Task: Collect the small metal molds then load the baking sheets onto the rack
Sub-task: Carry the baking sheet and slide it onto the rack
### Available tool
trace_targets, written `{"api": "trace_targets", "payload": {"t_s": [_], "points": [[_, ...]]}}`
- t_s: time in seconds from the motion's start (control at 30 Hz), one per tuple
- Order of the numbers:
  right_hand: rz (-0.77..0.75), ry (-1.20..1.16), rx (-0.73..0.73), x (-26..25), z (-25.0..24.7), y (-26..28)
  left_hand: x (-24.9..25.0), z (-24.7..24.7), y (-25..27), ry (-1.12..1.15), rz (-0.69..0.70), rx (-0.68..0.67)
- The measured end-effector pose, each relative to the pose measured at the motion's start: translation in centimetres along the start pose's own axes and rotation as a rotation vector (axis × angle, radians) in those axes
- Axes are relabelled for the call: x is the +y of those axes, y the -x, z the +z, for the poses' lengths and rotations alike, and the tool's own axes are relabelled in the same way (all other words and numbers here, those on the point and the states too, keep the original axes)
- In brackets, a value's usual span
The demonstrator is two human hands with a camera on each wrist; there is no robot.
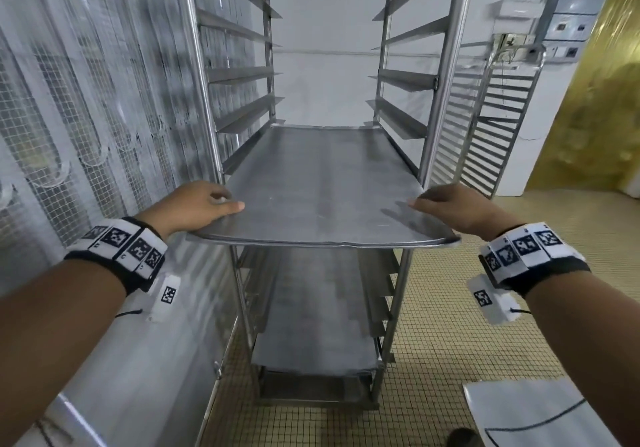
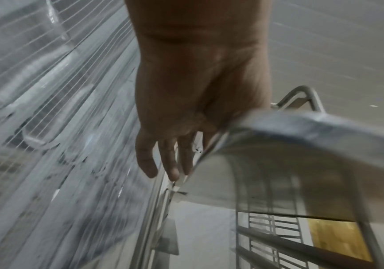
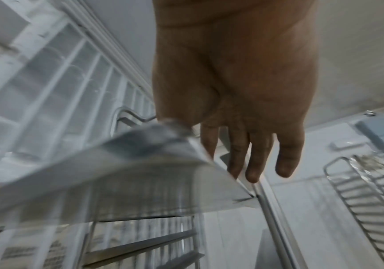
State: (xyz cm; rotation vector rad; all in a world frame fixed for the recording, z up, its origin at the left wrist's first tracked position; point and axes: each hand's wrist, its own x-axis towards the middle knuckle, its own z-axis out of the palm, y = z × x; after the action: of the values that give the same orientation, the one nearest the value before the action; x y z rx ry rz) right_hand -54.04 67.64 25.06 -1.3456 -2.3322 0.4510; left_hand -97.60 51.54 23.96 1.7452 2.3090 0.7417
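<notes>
A flat metal baking sheet [image 1: 318,187] lies partway inside the tall steel rack [image 1: 194,66], resting on a pair of its side runners, with the near end sticking out toward me. My left hand [image 1: 197,204] is at the near left corner, thumb flat on top. In the left wrist view the fingers [image 2: 170,163] hang straight past the side edge of the sheet [image 2: 301,145]. My right hand [image 1: 446,204] sits the same way at the near right corner, its fingers [image 3: 255,163] straight beside the sheet [image 3: 117,182]. No small molds are in view.
Two more sheets [image 1: 311,294] rest on lower runners of the rack. A wire mesh wall [image 1: 69,117] runs close along the left above a steel surface [image 1: 138,360]. A second rack [image 1: 491,128] stands at the right. White paper [image 1: 536,415] lies on the tiled floor.
</notes>
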Motion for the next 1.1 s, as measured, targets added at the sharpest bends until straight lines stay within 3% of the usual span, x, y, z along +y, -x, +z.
{"api": "trace_targets", "payload": {"t_s": [0.2, 0.33, 0.53, 0.63, 0.8, 1.1], "points": [[-0.167, 0.219, -0.112, -4.7, 3.1, 3.7, 4.6, 2.6, 4.4, -0.179, 0.252, -0.077], [-0.241, 0.224, 0.041, -4.6, 5.8, 5.2, 4.9, 5.7, 6.7, -0.272, 0.386, 0.106], [-0.285, 0.351, 0.488, -3.7, 10.2, 7.7, 3.7, 10.0, 8.1, -0.336, 0.387, 0.423], [-0.307, 0.363, 0.621, -3.1, 11.8, 7.8, 3.6, 11.1, 8.1, -0.360, 0.412, 0.559], [-0.313, 0.365, 0.690, -2.5, 12.8, 7.2, 3.1, 12.2, 7.4, -0.380, 0.454, 0.693], [-0.322, 0.348, 0.745, -1.7, 14.3, 3.0, 2.0, 13.5, 2.9, -0.371, 0.453, 0.757]]}}
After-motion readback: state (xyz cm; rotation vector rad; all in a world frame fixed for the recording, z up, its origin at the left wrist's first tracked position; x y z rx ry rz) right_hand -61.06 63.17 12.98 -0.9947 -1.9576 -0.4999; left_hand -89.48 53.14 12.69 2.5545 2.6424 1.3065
